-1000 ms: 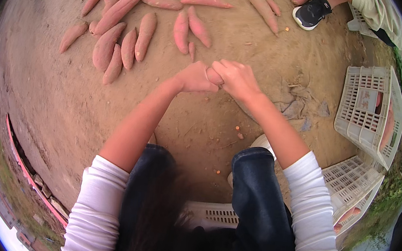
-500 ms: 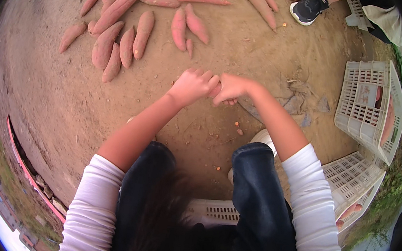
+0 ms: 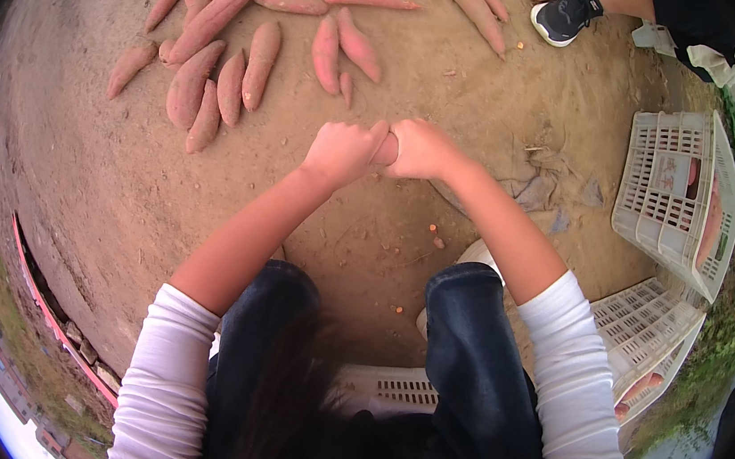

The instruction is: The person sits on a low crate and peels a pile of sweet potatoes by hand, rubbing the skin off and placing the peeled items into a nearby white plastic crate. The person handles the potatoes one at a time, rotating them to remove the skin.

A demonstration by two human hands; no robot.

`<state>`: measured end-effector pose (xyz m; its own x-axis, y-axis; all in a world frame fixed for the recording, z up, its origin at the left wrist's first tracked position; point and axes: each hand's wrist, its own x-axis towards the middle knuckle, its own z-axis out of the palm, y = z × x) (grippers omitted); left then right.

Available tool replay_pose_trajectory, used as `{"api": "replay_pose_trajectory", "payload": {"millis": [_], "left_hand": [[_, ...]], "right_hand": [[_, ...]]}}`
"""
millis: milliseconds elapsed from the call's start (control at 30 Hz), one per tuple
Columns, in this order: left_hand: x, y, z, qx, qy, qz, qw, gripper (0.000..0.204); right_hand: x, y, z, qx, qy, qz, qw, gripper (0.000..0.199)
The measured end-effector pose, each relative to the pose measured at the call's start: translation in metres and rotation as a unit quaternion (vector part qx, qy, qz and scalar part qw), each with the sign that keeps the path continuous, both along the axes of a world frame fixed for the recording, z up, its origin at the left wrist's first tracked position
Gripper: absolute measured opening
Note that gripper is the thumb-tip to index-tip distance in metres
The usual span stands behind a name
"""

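In front of my knees, both my hands are closed around one reddish sweet potato (image 3: 386, 150). My left hand (image 3: 342, 152) wraps its left part, and my right hand (image 3: 423, 150) wraps its right part. Only a short stretch of its skin shows between the two fists; the rest is hidden. Beyond my hands lie two pink sweet potatoes (image 3: 357, 44) with a small one (image 3: 346, 88) beside them. A pile of sweet potatoes (image 3: 214, 25) rests on the ground at the far left.
White plastic crates (image 3: 659, 184) with sweet potatoes inside stand at the right. At the far right is another person's dark shoe (image 3: 565, 17), near a long sweet potato (image 3: 470, 7). Small orange-ended scraps (image 3: 433, 228) lie on the bare soil. A crumpled grey cloth (image 3: 536, 192) lies right of my hands.
Both hands have shifted slightly up and to the left, turning at the wrists. More of the sweet potato shows between the fists. The other person's pale cloth has shifted at the upper right.
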<state>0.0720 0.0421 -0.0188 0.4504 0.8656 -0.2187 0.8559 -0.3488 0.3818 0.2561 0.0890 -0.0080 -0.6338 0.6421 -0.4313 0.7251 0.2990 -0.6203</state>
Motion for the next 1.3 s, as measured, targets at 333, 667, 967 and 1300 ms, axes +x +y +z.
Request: {"api": "replay_pose_trajectory", "payload": {"millis": [333, 667, 967, 1300], "left_hand": [[-0.002, 0.021, 0.008, -0.364, -0.122, 0.077, 0.92, 0.013], [-0.006, -0.001, 0.007, 0.084, 0.019, -0.02, 0.996, 0.018], [0.019, 0.015, 0.046, -0.177, -0.022, 0.08, 0.981, 0.016], [-0.007, 0.02, 0.023, -0.647, -0.329, 0.139, 0.674, 0.024]], "right_hand": [[-0.004, -0.016, 0.003, 0.394, 0.062, 0.09, 0.913, 0.025], [0.004, 0.005, 0.005, -0.107, -0.024, 0.05, 0.993, 0.02], [0.0, -0.018, 0.002, 0.298, 0.026, 0.022, 0.954, 0.025], [0.011, -0.01, 0.004, 0.449, 0.147, 0.073, 0.878, 0.026]]}}
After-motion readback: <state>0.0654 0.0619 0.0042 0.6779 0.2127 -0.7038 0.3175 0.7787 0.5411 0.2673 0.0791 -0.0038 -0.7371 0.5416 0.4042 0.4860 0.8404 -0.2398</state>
